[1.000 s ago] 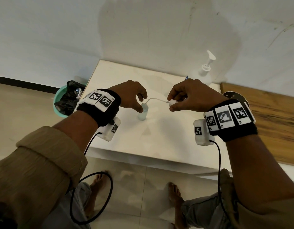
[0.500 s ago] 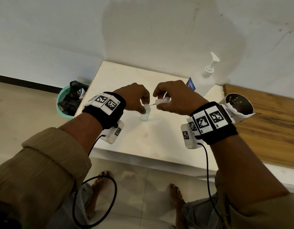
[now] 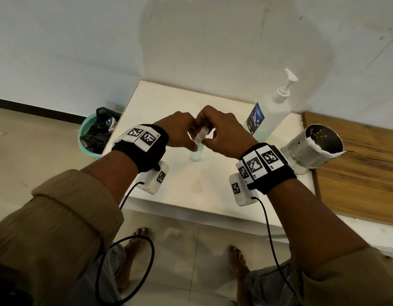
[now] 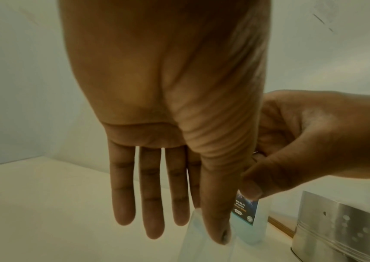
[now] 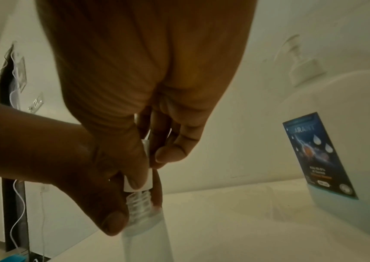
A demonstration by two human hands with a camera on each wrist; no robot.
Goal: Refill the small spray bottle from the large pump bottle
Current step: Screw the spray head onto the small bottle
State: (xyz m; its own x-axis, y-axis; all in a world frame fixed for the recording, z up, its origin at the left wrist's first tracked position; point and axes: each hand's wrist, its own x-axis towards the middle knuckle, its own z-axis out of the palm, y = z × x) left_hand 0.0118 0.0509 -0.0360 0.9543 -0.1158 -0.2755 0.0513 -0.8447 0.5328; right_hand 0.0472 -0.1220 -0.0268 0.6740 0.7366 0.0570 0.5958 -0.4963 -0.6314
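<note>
Both hands meet mid-frame: the small spray bottle (image 3: 195, 154) is pinched by the left hand (image 3: 180, 133), its spray cap (image 5: 139, 179) by the right hand (image 3: 224, 134), so cross-threading or tipping is risked.

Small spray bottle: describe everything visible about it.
The small spray bottle is clear plastic with pale liquid, upright on the white table. Its threaded neck is bare; the white spray head sits just above, not screwed down. The left hand holds its shoulder; the right hand pinches the head.
</note>
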